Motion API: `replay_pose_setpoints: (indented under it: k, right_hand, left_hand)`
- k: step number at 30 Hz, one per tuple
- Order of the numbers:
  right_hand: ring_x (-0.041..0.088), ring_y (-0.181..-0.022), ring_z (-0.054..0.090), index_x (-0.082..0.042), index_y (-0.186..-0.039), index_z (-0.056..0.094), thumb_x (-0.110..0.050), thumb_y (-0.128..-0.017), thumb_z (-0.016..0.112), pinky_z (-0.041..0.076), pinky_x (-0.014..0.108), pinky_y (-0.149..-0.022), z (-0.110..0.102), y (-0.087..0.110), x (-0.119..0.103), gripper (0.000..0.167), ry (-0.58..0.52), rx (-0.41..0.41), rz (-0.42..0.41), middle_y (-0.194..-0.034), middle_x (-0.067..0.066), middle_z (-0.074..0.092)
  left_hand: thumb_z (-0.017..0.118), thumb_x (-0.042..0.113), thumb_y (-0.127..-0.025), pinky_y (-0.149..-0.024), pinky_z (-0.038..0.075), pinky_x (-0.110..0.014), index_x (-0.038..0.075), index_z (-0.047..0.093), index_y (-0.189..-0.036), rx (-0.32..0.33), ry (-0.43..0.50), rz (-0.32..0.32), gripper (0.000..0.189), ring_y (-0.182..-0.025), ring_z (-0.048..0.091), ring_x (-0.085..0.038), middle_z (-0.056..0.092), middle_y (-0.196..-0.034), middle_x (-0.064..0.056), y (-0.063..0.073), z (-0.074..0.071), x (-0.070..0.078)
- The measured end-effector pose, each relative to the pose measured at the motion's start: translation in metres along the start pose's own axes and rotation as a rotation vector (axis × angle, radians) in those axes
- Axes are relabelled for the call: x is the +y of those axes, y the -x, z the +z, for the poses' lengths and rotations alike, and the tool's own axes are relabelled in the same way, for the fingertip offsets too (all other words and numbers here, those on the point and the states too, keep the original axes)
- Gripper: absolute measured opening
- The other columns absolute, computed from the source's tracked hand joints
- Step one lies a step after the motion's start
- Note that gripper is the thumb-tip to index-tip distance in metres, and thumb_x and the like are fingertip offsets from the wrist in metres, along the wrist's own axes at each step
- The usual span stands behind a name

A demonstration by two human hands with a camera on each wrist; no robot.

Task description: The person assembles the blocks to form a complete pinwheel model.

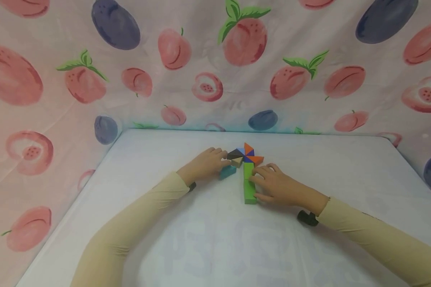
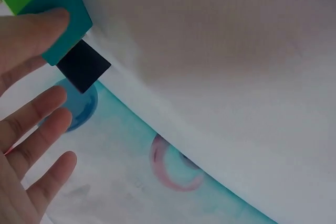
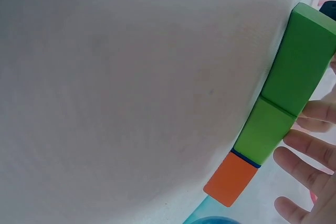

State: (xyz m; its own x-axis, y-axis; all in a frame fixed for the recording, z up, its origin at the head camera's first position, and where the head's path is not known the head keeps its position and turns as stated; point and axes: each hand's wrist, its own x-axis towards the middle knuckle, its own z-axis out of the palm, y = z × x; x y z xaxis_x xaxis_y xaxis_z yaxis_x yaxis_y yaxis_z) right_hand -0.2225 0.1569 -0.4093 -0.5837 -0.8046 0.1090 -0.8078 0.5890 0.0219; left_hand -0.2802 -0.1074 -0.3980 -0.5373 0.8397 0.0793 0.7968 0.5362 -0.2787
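My left hand [image 1: 210, 163] reaches in from the left, its fingers fairly straight. In the head view its fingertips are right at a black triangular block [image 1: 234, 154]; the thumb is beside a tan block [image 1: 237, 161], just beyond a teal block [image 1: 228, 172]. In the left wrist view the thumb overlaps the teal block [image 2: 73, 19]. These blocks border a pinwheel of wedges, including orange [image 1: 256, 160] and light blue ones. A stem of two green blocks [image 1: 250, 192] runs toward me from it. My right hand [image 1: 278, 185] rests fingertips along the stem's right side, fingers loosely extended.
A white cloth-covered table [image 1: 215, 247] lies under everything. Behind it hangs a fruit-print curtain [image 1: 237, 83], which also runs along the left side. Dark wrist cameras show beneath both wrists, the right one [image 1: 307, 218] plainest.
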Motion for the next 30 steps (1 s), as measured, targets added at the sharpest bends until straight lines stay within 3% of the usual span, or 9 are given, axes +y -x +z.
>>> replay_pose_setpoints:
  k: [8,13,16,21,25,30]
  right_hand:
    - [0.025,-0.113,0.05,-0.012,-0.119,0.057,-0.038,-0.087,0.061,0.036,0.051,-0.1,-0.001,0.0,-0.001,0.042,0.002,0.018,-0.012,-0.12,0.008,0.054]
    - [0.024,-0.112,0.05,-0.011,-0.118,0.057,-0.037,-0.085,0.063,0.036,0.051,-0.098,-0.001,0.0,-0.001,0.042,0.014,0.041,-0.03,-0.118,0.009,0.055]
    - [0.024,-0.111,0.05,-0.011,-0.117,0.058,-0.036,-0.085,0.064,0.037,0.051,-0.098,0.0,0.0,-0.001,0.042,0.011,0.049,-0.039,-0.117,0.009,0.055]
    - [0.023,-0.112,0.05,-0.011,-0.118,0.057,-0.037,-0.085,0.064,0.037,0.051,-0.098,0.0,0.0,-0.001,0.042,0.011,0.043,-0.04,-0.119,0.008,0.054]
    - [0.023,-0.114,0.049,-0.012,-0.119,0.057,-0.039,-0.087,0.06,0.036,0.05,-0.099,-0.001,0.0,-0.001,0.042,0.009,0.016,-0.024,-0.121,0.008,0.054]
    - [0.023,-0.114,0.049,-0.013,-0.12,0.057,-0.039,-0.088,0.059,0.036,0.049,-0.1,-0.002,0.0,-0.001,0.041,0.014,0.009,-0.021,-0.121,0.007,0.054]
  left_hand:
    - [0.056,0.011,-0.092,-0.098,0.044,-0.035,0.018,0.058,-0.12,-0.038,0.004,-0.066,0.029,-0.109,0.054,-0.022,0.058,-0.12,-0.007,-0.01,-0.007,0.002]
    - [0.059,0.028,-0.093,-0.095,0.044,-0.033,0.019,0.06,-0.117,-0.032,0.013,-0.081,0.026,-0.105,0.055,-0.019,0.057,-0.118,-0.004,-0.027,-0.008,-0.002]
    - [0.06,0.038,-0.09,-0.094,0.044,-0.031,0.019,0.063,-0.114,-0.067,0.008,-0.084,0.03,-0.101,0.054,-0.016,0.058,-0.113,-0.002,-0.038,-0.007,-0.004]
    - [0.062,0.041,-0.088,-0.092,0.045,-0.03,0.016,0.068,-0.108,-0.124,-0.009,-0.094,0.033,-0.099,0.055,-0.016,0.06,-0.107,-0.001,-0.052,-0.006,-0.005]
    - [0.062,0.044,-0.087,-0.092,0.046,-0.029,0.014,0.069,-0.107,-0.158,-0.014,-0.115,0.036,-0.1,0.055,-0.016,0.061,-0.108,-0.001,-0.058,-0.005,-0.006]
    - [0.063,0.041,-0.087,-0.091,0.047,-0.028,0.014,0.069,-0.108,-0.153,-0.018,-0.11,0.035,-0.1,0.056,-0.016,0.062,-0.108,-0.001,-0.058,-0.002,-0.008]
